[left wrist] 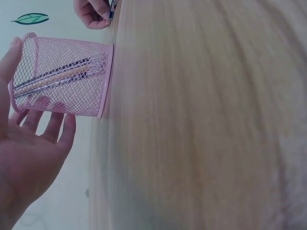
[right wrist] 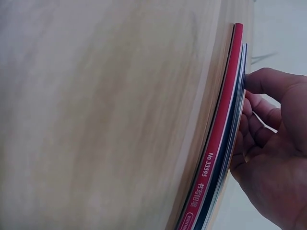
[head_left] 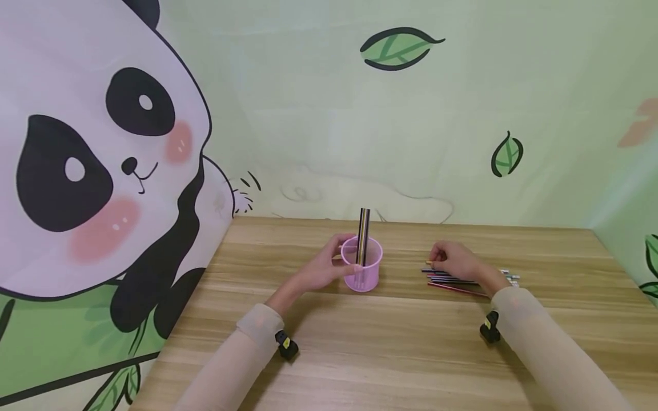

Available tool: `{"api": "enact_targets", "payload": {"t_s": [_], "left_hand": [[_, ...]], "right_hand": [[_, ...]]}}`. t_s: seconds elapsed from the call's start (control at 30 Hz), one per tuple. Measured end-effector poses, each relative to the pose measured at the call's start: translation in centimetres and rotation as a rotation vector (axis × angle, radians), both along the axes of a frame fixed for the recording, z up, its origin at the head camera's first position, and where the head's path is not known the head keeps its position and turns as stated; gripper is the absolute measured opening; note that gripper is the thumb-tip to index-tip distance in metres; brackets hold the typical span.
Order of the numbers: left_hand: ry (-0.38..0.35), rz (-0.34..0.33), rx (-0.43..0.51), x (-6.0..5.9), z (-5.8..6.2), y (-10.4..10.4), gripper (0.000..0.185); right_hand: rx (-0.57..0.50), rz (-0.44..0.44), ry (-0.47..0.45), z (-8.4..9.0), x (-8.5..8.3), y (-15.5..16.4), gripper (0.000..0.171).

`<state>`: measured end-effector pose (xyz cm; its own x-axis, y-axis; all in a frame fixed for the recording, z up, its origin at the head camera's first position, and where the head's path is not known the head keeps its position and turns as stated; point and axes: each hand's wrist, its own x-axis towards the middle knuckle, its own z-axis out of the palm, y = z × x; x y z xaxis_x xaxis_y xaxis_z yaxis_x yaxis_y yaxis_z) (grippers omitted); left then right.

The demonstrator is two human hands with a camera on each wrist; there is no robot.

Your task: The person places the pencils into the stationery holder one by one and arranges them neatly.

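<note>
A pink mesh pen holder stands upright on the table, with several dark-striped pencils leaning inside it. My left hand holds it from the left, thumb on the near side and fingers round the far side; the left wrist view shows these fingers against the mesh. To the right lies a loose bunch of pencils, mostly dark, with a red pencil nearest me. Over the far side of the bunch, my right hand pinches a pencil whose light tip shows at the fingertips; the hand hides most of it.
The wood-grain table reaches back to a pale green cloth wall printed with leaves and a large panda. Between the pen holder and the bunch is a short stretch of tabletop. Each wrist carries a small black camera.
</note>
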<state>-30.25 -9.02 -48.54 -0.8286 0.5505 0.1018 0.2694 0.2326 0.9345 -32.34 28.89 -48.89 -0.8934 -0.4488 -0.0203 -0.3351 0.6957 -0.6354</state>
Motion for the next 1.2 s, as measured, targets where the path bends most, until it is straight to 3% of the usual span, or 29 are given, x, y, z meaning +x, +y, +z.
{"api": "enact_targets", "payload": {"t_s": [0.2, 0.53, 0.7, 0.97, 1.2], "left_hand": [[0.003, 0.004, -0.010, -0.1, -0.2, -0.1, 0.082], [0.010, -0.003, -0.023, 0.0, -0.2, -0.3, 0.080], [0.024, -0.006, -0.016, -0.1, 0.0, -0.2, 0.080], [0.027, 0.001, -0.014, -0.2, -0.1, -0.1, 0.081], [0.034, -0.003, -0.004, -0.2, -0.1, 0.0, 0.079]], "right_hand": [[0.005, 0.014, 0.004, -0.2, -0.1, 0.0, 0.006], [0.005, 0.067, 0.092, -0.6, 0.0, -0.2, 0.006], [0.003, 0.050, 0.135, -0.2, -0.1, -0.4, 0.006], [0.041, -0.038, 0.270, 1.9, -0.4, -1.5, 0.006], [-0.042, -0.057, 0.436, 5.2, 0.0, -2.9, 0.009]]}}
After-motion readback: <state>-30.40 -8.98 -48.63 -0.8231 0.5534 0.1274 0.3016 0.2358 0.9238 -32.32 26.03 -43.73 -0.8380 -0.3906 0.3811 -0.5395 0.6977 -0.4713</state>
